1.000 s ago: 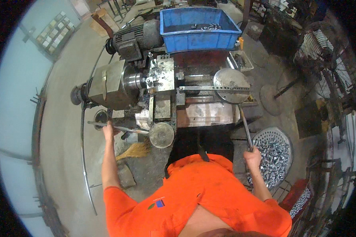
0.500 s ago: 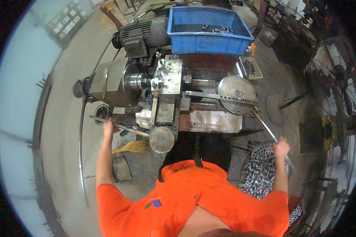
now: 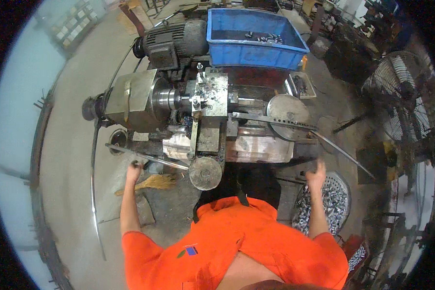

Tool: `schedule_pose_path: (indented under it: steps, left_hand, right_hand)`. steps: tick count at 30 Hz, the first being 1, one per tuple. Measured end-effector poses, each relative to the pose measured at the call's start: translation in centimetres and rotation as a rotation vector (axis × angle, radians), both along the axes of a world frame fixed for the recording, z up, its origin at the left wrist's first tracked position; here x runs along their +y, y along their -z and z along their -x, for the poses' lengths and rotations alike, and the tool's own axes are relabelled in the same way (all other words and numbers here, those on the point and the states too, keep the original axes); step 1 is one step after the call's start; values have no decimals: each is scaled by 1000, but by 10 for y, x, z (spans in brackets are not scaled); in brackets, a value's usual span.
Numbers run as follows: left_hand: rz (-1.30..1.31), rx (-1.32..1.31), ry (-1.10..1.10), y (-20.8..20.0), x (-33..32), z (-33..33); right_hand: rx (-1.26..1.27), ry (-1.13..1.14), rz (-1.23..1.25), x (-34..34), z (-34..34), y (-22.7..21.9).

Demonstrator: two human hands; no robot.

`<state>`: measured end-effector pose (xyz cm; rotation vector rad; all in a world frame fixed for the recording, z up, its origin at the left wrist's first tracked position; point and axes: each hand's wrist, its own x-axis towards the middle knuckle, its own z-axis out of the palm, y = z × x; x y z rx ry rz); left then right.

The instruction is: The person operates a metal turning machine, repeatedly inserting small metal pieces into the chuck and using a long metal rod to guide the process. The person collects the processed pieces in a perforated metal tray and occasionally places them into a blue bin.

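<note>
Facing a grimy lathe (image 3: 210, 137), a worker in an orange shirt (image 3: 212, 241) has both hands off its levers in the head-camera view. The run looks partway along: small metal pieces (image 3: 333, 203) crowd the perforated basin (image 3: 345, 186) at lower right, and fewer lie in the blue plastic crate (image 3: 256, 59) behind the machine. Which are finished and which are left cannot be told, nor whether one sits between the spindle (image 3: 165, 100) and the tool block (image 3: 216, 94). Both forearms reach forward, well apart. The left hand (image 3: 134, 170) is just below the left lever (image 3: 150, 158), near the straw broom (image 3: 154, 182), fingers curled; whether they hold something small and dark is unclear. The right hand (image 3: 316, 178), seemingly empty, spreads its thumb from raised fingers near the basin, apart from the right lever (image 3: 343, 153), which slants outward beside the large round disc (image 3: 286, 110).
</note>
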<state>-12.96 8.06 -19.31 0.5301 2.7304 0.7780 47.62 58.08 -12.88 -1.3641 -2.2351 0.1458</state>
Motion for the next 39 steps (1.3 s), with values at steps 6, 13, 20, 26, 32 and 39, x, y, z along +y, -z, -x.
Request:
schedule_pose_path:
  steps: [6,13,20,26,32,39]
  left_hand:
    - [601,167,271,-37,68,-48]
    - [365,289,-174,97,96,-76]
    - [699,150,266,36,44,-37]
    - [416,32,169,-7,22,-29]
    - [1,476,-88,-184,-37,-36]
    - [483,519,-299,-147,-181,-48]
  right_hand:
    - [66,-78,329,-43,29,-19]
    - [94,-185,325,-59,66,-47]
    - [135,-366,192,-24,117,-111]
    - [110,-595,238,-30,238,-190]
    - [288,-1066,14,-71,388,-203]
    - [-278,-862,160,-119,478,-192]
